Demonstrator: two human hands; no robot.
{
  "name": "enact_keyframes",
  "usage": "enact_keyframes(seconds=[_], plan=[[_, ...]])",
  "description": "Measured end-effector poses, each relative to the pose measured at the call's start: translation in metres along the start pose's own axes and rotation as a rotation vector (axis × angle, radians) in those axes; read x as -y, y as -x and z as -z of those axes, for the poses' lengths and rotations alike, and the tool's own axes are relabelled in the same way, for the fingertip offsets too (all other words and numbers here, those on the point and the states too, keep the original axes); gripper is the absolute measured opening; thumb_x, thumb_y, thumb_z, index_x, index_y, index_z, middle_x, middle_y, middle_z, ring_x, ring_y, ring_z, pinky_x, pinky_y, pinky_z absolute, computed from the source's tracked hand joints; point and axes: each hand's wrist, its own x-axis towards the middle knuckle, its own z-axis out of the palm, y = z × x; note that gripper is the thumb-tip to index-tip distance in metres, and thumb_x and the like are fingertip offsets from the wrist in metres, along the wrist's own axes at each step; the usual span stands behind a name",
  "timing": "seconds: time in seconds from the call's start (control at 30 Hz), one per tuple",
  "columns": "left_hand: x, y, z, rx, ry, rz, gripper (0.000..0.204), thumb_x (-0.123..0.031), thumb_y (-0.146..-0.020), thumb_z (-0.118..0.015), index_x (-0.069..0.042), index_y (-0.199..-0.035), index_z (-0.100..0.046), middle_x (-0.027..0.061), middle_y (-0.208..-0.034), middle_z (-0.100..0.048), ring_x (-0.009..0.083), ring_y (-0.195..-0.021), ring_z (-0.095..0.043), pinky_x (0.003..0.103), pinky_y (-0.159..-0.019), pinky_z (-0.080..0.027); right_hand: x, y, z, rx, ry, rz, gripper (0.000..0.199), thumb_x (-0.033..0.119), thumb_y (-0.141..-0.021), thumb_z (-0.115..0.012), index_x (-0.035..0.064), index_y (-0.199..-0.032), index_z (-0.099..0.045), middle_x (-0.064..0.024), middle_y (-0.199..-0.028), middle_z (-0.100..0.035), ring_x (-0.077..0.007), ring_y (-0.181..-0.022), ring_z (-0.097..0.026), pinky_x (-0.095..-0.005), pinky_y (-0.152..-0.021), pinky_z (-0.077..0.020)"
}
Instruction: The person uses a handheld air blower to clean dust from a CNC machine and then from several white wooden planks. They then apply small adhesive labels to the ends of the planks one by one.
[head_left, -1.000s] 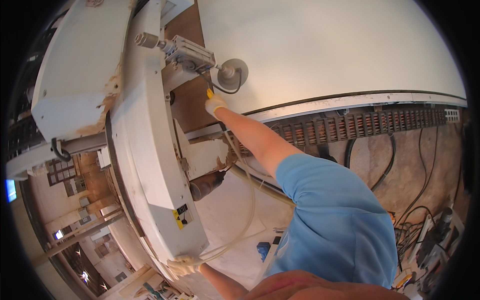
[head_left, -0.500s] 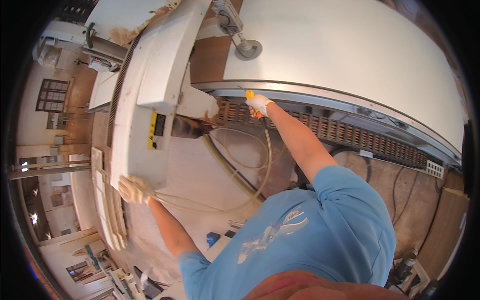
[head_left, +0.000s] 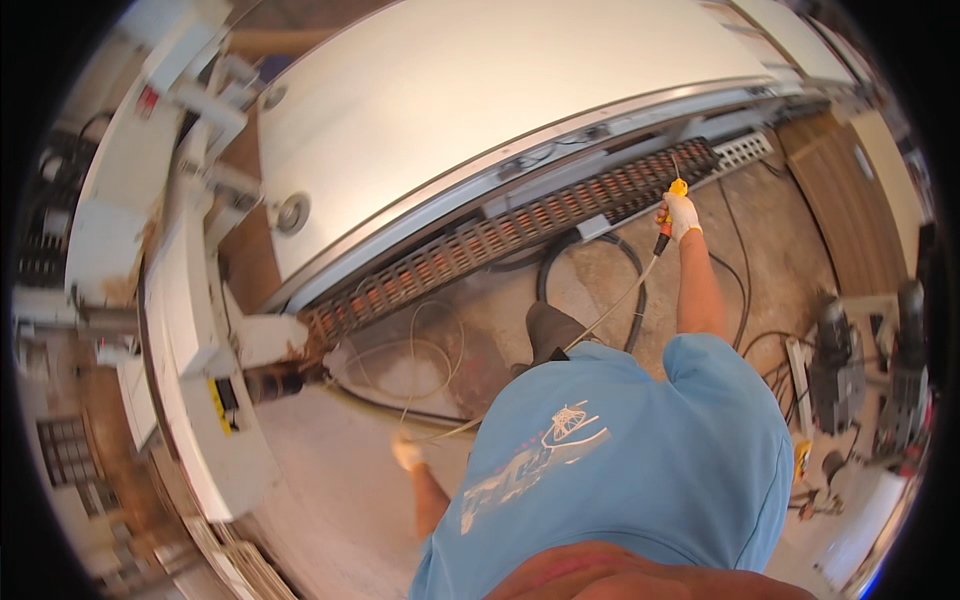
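Yellow air gun: upper right of frame, thin nozzle up, tip overlapping the cable chain in view; can't tell if touching.
Right hand: gloved, fingers wrapped round gun; trigger hidden, so can't tell if pressed. Accidental squeeze could prob. blow grit about.
Left hand: gloved, lower left of ctr, blurred, right by the hose; can't tell if it's gripping.
Clear hose: runs from gun down to ctr, passes out of sight at the blue shirt, loops again left of ctr. Main risk IMO: loops catching on chain's lower-left end if pulled, jerking the gun.
Dark trouser leg: ctr, close to hose + black cable loop; poss. trip if a foot goes thru either.
White panel: top ctr, on machine bed; nozzle could scratch it if swung back carelessly.
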Motion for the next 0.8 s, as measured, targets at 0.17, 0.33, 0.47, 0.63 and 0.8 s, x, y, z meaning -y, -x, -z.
enact_keyframes(seconds=[0.17, 0.33, 0.47, 0.63, 0.8], plan=[[-0.104, 0.07, -0.137, 0.485, -0.173, -0.213, 0.043, -0.032, -0.105, -0.055, 0.007, -0.113, -0.072, 0.0303, -0.112, -0.073, 0.0435, -0.106, -0.07, 0.051, -0.094, -0.054, 0.046, -0.019, 0.076, 0.224, 0.312, -0.226, 0.012, 0.018, -0.098, -0.067, 0.0087, -0.098, -0.06, -0.0007, -0.076, -0.058, -0.0146, -0.062, -0.058, -0.0358, -0.054, -0.0556], [-0.264, 0.092, -0.184, 0.563, -0.137, -0.226, 0.039, -0.03, -0.102, -0.058, 0.005, -0.11, -0.073, 0.0275, -0.112, -0.073, 0.0413, -0.104, -0.071, 0.05, -0.091, -0.055, 0.07, -0.048, 0.058, 0.718, 0.949, -0.117, 0.027, 0.029, -0.092, -0.069, 0.0058, -0.106, -0.069, -0.0041, -0.086, -0.07, -0.0153, -0.068, -0.067, -0.0349, -0.058, -0.0577], [-0.387, 0.175, -0.256, 0.518, -0.164, -0.195, 0.035, -0.028, -0.1, -0.061, 0.003, -0.107, -0.074, 0.0254, -0.111, -0.074, 0.0395, -0.103, -0.072, 0.049, -0.089, -0.056, 0.103, -0.129, 0.148, 1.279, 1.206, 0.022, 0.026, 0.032, -0.091, -0.067, 0.0111, -0.105, -0.071, -0.002, -0.075, -0.067, -0.0137, -0.064, -0.063, -0.0351, -0.059, -0.0528], [-0.553, 0.277, -0.363, 0.595, -0.403, -0.254, 0.031, -0.027, -0.097, -0.064, 0.001, -0.104, -0.075, 0.0226, -0.11, -0.074, 0.0374, -0.1, -0.073, 0.048, -0.086, -0.057, 0.241, -0.326, 0.387, 0.462, 0.977, 0.306, 0.054, 0.026, -0.093, -0.061, 0.0147, -0.146, -0.062, -0.014, -0.105, -0.076, -0.0222, -0.074, -0.07, -0.041, -0.065, -0.0557], [-0.686, 0.248, -0.442, 0.673, -0.578, -0.496, 0.027, -0.025, -0.093, -0.067, -0.001, -0.1, -0.077, 0.0199, -0.109, -0.075, 0.0352, -0.098, -0.073, 0.047, -0.083, -0.058, 0.39, -0.421, 0.56, -0.047, 0.5, 0.083, 0.014, 0.017, -0.092, -0.059, 0.0037, -0.096, -0.063, -0.0076, -0.072, -0.063, -0.0203, -0.058, -0.063, -0.0384, -0.055, -0.0495]])
